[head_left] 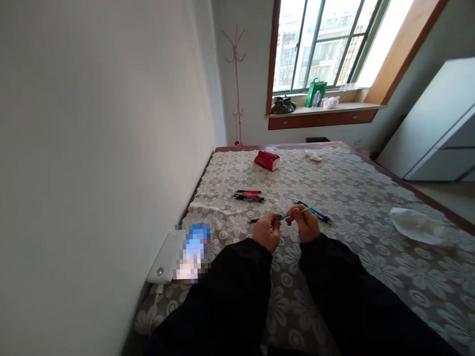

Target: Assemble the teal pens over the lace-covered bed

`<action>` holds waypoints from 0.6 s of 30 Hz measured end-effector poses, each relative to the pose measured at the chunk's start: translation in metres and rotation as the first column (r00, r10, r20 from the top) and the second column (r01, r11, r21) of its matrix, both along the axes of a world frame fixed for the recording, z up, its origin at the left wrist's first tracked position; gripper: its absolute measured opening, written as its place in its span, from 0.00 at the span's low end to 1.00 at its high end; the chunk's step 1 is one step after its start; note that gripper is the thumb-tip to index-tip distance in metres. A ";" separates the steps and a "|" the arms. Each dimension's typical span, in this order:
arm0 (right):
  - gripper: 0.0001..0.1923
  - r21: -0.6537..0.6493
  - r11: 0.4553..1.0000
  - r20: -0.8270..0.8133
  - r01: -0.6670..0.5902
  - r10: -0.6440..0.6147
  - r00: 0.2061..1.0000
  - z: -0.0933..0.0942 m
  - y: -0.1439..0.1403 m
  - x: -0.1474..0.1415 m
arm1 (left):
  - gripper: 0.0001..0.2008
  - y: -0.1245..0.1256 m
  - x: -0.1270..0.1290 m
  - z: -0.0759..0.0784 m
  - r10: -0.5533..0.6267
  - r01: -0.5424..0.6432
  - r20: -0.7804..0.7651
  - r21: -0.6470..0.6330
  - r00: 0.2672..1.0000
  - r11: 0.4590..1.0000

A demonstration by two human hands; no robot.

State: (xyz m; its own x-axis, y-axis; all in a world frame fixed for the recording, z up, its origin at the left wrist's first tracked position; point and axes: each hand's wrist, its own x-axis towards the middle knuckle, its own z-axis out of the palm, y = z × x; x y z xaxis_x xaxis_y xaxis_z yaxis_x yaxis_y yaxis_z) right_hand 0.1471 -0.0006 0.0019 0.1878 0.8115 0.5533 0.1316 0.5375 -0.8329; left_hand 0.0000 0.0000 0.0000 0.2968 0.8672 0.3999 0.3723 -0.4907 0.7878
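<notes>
Wall (103, 125) fills your far left, plain and pale. At its foot, on the floral tablecloth (222, 178), a white device (160, 266) lies just beside a lit phone (193, 252) (its screen is blurred into blocks), and a white cable (159, 292) runs from the device's near end. Farther back, a pink coat stand (237, 79) rises beyond the table. Ahead of your left hand, a small cluster of red, black and teal pens (249, 198) lies roughly side by side. Your left hand (267, 231) is clamped on a teal pen part (282, 217), which pokes out between thumb and fingers towards your other hand; a dark tip (254, 220) shows on the hand's outer side, though you cannot tell whether it belongs to the same piece. Behind sits a red packet (266, 160). Your right hand (307, 226) pinches a thin white rod (304, 210), close to the teal end; whether they touch is too small to tell. Just beyond that hand, more black and teal pens (320, 215) lie aslant, with crumpled white tissue (313, 155) well behind them. A green bag (316, 93) stands on the windowsill. Farther right come a thin white sheet (416, 226) on the cloth and a white cabinet (434, 119).
</notes>
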 end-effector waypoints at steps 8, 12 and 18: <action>0.17 -0.080 0.997 0.144 0.010 0.002 0.990 -0.003 0.001 -0.002 | 0.12 0.000 0.000 0.001 -0.013 0.012 0.061 0.027 0.998 1.000; 0.15 -0.118 0.993 0.109 0.010 0.003 0.994 -0.006 0.003 -0.002 | 0.10 0.001 0.000 -0.001 -0.013 0.011 0.050 0.030 0.999 0.999; 0.13 -0.066 0.997 0.022 -0.048 0.050 0.999 -0.003 0.003 0.000 | 0.09 -0.001 0.001 0.000 -0.042 0.044 0.086 -0.019 0.995 0.999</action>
